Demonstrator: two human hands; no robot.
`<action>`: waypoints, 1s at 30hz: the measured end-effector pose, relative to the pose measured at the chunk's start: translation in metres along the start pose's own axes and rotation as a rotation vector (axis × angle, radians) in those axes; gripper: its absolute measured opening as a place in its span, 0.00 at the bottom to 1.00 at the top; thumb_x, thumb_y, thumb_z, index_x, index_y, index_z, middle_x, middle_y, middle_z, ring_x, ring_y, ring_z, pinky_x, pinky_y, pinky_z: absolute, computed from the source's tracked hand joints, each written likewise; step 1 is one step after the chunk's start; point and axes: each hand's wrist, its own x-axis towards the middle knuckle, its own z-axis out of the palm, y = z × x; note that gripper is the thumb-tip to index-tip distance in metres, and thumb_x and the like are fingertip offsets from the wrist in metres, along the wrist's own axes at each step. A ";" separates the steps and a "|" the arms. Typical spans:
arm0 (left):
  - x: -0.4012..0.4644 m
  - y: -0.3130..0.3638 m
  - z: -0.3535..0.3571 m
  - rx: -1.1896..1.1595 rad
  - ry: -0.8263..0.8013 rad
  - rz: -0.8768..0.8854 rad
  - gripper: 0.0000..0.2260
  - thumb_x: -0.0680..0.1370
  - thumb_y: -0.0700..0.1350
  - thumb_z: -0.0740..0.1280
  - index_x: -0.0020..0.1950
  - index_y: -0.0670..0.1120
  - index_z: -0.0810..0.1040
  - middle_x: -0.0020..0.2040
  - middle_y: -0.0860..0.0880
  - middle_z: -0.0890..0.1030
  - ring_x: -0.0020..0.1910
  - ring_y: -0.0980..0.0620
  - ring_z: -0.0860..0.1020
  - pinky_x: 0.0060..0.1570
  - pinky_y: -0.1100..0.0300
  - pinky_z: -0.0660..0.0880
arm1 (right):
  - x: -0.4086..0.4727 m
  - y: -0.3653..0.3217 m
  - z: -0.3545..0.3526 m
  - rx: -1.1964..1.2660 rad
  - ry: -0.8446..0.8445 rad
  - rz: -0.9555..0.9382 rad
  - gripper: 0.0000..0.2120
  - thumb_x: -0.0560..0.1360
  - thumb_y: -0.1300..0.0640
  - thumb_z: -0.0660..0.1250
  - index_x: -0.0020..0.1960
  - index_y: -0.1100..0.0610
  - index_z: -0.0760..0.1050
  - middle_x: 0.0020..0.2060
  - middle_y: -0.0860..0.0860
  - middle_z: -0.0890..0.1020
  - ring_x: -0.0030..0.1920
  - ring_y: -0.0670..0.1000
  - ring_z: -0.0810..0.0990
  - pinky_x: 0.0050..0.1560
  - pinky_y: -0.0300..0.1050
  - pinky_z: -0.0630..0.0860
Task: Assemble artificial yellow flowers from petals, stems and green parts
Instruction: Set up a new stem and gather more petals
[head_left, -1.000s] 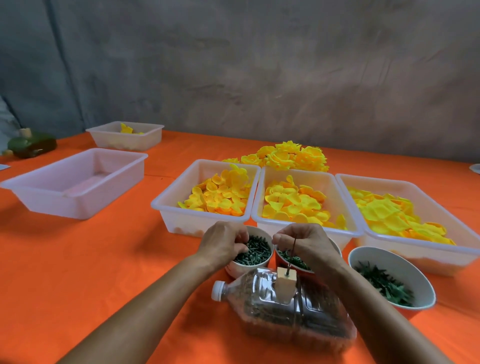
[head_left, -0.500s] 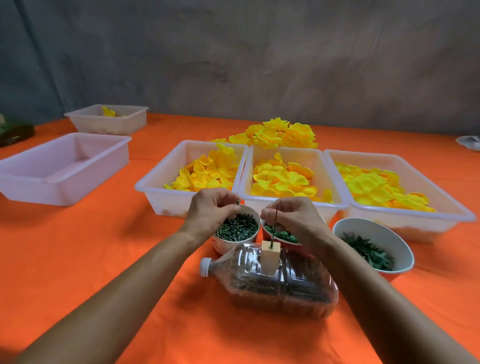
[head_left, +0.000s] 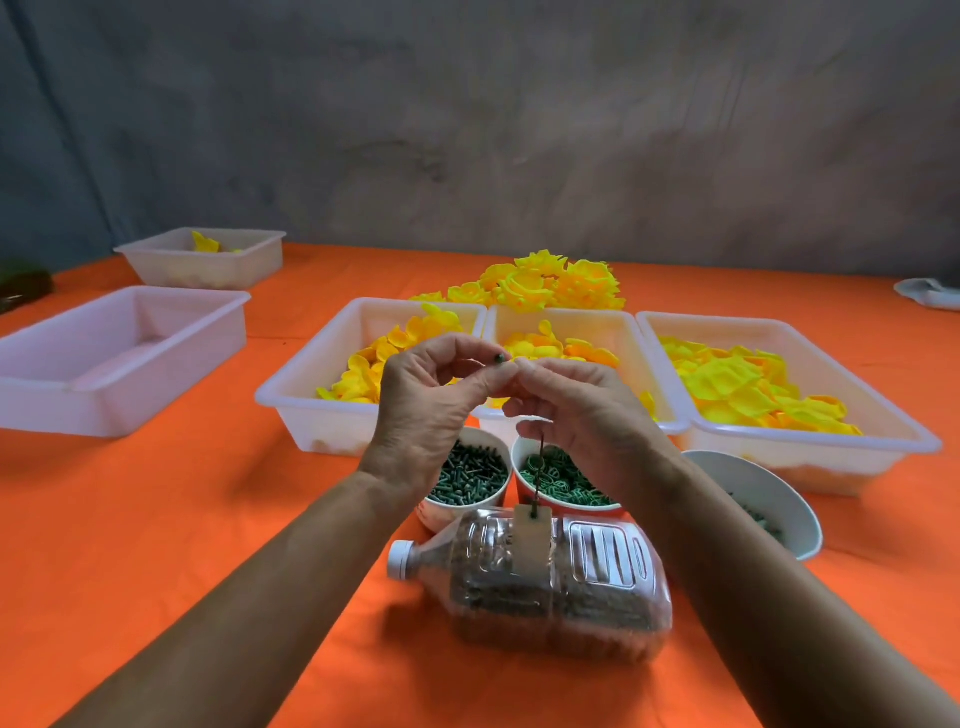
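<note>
Above the cups near the table's front edge, left hand (head_left: 431, 400) is pinching a small green piece (head_left: 499, 358) against right hand (head_left: 582, 410), fingers curled around the thin stem (head_left: 540, 467); risking dropping it, being tiny.
</note>
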 end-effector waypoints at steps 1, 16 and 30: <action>0.000 0.001 0.001 0.007 -0.002 0.015 0.06 0.66 0.36 0.74 0.38 0.45 0.80 0.32 0.54 0.81 0.33 0.58 0.78 0.38 0.66 0.74 | -0.001 -0.001 0.000 0.051 -0.007 0.020 0.07 0.69 0.53 0.69 0.39 0.55 0.83 0.37 0.50 0.84 0.36 0.44 0.80 0.36 0.36 0.75; -0.006 0.018 0.012 0.097 -0.068 0.140 0.08 0.67 0.33 0.74 0.41 0.44 0.82 0.41 0.45 0.82 0.39 0.38 0.80 0.46 0.42 0.78 | -0.004 -0.003 0.001 0.536 -0.102 0.087 0.07 0.70 0.59 0.64 0.40 0.59 0.81 0.33 0.51 0.79 0.33 0.46 0.78 0.33 0.38 0.76; -0.010 0.022 0.012 -0.030 -0.054 0.010 0.04 0.67 0.42 0.71 0.40 0.42 0.81 0.29 0.54 0.81 0.30 0.60 0.77 0.34 0.68 0.74 | -0.005 -0.007 0.005 0.460 -0.036 0.095 0.06 0.69 0.60 0.65 0.43 0.62 0.75 0.33 0.53 0.78 0.33 0.46 0.76 0.32 0.37 0.76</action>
